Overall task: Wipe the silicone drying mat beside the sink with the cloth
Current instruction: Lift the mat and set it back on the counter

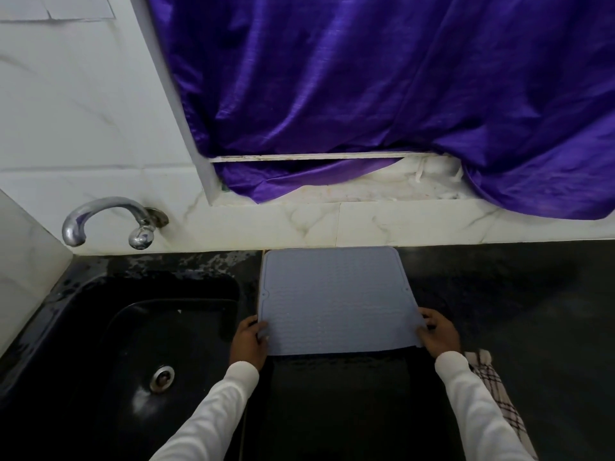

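Note:
A grey-blue silicone drying mat (pixel 336 297) lies on the black counter just right of the sink, its far edge against the wall. Its near edge is lifted off the counter. My left hand (pixel 249 341) grips the mat's near left corner and my right hand (pixel 439 334) grips the near right corner. A white cloth with a dark check pattern (pixel 499 397) lies on the counter to the right of my right sleeve, partly hidden by it. Neither hand touches the cloth.
A black sink (pixel 143 347) with a round steel drain (pixel 162 378) sits to the left. A chrome tap (pixel 109 221) juts from the white tiled wall above it. A purple curtain (pixel 366 94) hangs over the window ledge behind. Black counter (pixel 532 311) stretches to the right.

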The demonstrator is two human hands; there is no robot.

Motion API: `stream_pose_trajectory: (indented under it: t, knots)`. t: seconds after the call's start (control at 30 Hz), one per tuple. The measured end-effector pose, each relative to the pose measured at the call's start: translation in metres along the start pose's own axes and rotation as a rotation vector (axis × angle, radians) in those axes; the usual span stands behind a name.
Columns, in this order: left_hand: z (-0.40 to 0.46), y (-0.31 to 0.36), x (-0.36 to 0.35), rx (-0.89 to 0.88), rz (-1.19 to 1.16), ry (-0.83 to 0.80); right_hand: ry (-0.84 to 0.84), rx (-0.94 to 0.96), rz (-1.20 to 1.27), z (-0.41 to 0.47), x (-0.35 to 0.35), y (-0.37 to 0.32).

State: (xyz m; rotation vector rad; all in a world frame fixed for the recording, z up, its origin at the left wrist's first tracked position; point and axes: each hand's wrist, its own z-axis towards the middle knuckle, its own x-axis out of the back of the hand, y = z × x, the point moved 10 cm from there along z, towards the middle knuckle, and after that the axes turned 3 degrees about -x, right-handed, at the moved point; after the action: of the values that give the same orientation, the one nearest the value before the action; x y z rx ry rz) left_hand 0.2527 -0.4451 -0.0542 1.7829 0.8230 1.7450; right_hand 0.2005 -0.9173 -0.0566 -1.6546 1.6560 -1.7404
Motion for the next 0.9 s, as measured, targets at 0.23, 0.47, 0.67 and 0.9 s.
stream_pose_trajectory:
  t: [0.23, 0.47, 0.67, 0.9]
  knots:
    - [-0.005, 0.005, 0.003, 0.032, -0.011, -0.011, 0.150, -0.078, 0.063, -0.005, 0.010, 0.008]
    - [-0.012, 0.001, -0.001, -0.056, 0.173, -0.050, 0.201, -0.004, -0.054, -0.009, 0.009, 0.002]
    - [-0.015, 0.015, -0.002, -0.089, 0.228, -0.080, 0.273, 0.031, -0.108, -0.022, 0.008, -0.002]
    - [-0.021, 0.023, 0.004, -0.122, 0.269, -0.060, 0.168, 0.082, -0.316, -0.015, 0.000, -0.002]
